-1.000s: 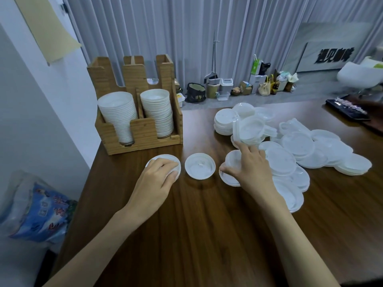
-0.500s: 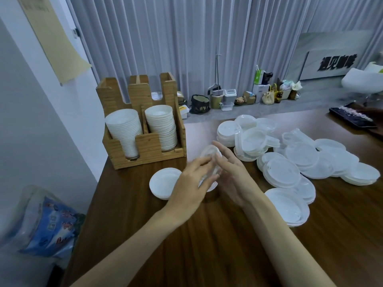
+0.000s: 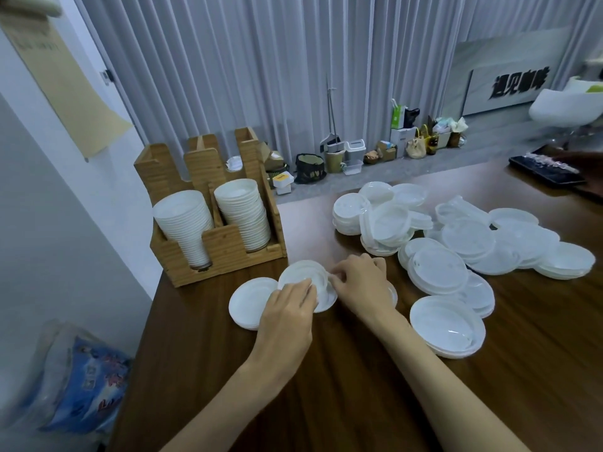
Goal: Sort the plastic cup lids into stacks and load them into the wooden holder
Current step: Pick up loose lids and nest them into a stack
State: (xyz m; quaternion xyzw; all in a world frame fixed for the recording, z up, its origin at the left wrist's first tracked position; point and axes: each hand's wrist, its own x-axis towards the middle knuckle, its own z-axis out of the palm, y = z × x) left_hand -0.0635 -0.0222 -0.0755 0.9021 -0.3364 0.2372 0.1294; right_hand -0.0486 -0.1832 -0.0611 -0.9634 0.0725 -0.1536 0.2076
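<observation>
Both hands hold a small clear lid [image 3: 301, 272] tilted just above the table in front of the wooden holder [image 3: 225, 249]. My left hand [image 3: 287, 313] grips its near edge; my right hand [image 3: 357, 280] pinches its right rim. Under the held lid lies another small lid [image 3: 328, 298], and a white lid [image 3: 249, 298] lies flat to the left. The holder's two front slots carry stacks of white lids [image 3: 182, 223] [image 3: 243, 216]. A heap of larger clear lids [image 3: 456, 243] spreads over the table to the right.
The brown table [image 3: 326, 386] ends at its left edge beside a white wall. A blue and white plastic bag [image 3: 78, 383] lies on the floor at the left. A dark tray [image 3: 545, 169] sits at the far right. Bags and small bins line the curtain behind.
My left hand left the white lid and my right hand left the heap; both came together on a small clear lid and now hold it tilted. The camera has tipped downward.
</observation>
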